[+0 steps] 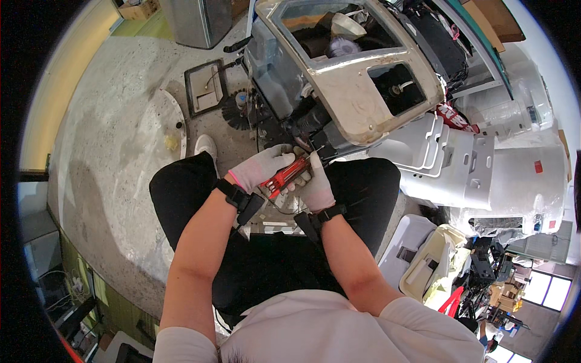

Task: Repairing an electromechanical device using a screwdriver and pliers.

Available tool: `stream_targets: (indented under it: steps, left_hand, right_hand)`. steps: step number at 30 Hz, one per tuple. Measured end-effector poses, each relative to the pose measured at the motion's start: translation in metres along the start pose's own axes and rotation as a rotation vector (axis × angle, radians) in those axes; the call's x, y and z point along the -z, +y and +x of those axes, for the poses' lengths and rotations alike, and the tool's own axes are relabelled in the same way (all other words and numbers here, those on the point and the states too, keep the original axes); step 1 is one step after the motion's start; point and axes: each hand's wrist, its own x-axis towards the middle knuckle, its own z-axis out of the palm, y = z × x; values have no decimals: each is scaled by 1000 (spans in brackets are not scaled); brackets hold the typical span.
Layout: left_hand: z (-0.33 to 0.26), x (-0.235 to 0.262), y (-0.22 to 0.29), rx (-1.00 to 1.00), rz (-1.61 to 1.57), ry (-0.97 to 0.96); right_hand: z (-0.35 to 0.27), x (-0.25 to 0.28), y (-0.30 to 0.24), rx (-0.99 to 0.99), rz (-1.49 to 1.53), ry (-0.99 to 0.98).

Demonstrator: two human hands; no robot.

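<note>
Seated person, both gloved hands on a red-handled hand tool (289, 172), looks like pliers or cutters, held between the knees right at the lower front edge of a stripped-down appliance chassis (339, 78). Left hand (261, 168) is wrapped around the red handles from the left, fingers curled over them. Right hand (316, 181) is clenched on the handle end nearer the machine, thumb side up. Tool tip points up-right into the dark mechanism (296, 124) under the beige housing; it seems to meet a thin wire or pin there, can't confirm contact. Risks, my read: two-handed squeeze with the tip buried in a cramped spot means a slip could drive the jaws into nearby wiring or plastic, or pinch a glove finger between the handles. The chassis sits tilted on the concrete floor (115, 139), so hard pulling could shift it toward the legs. Loose white panels (466, 163) just to the right are also in knock range. Hard to see: the tool's jaws are blocked by the right hand's fingers, what they grip is lost in shadow, and the clutter at lower right is cut off by the fisheye rim.
</note>
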Motion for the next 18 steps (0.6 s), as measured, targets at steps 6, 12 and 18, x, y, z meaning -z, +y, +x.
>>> stream_targets:
  steps: [6,12,18]
  left_hand:
    - [5,6,-5,-38,-111,0]
    - [3,0,9,41,203,155]
    - [-3,-6,8,-49,848,140]
  right_hand:
    - [2,9,0,-39,98,-220]
    - [18,24,10,-72,184,-92]
    - [22,12,11,128,-243,23]
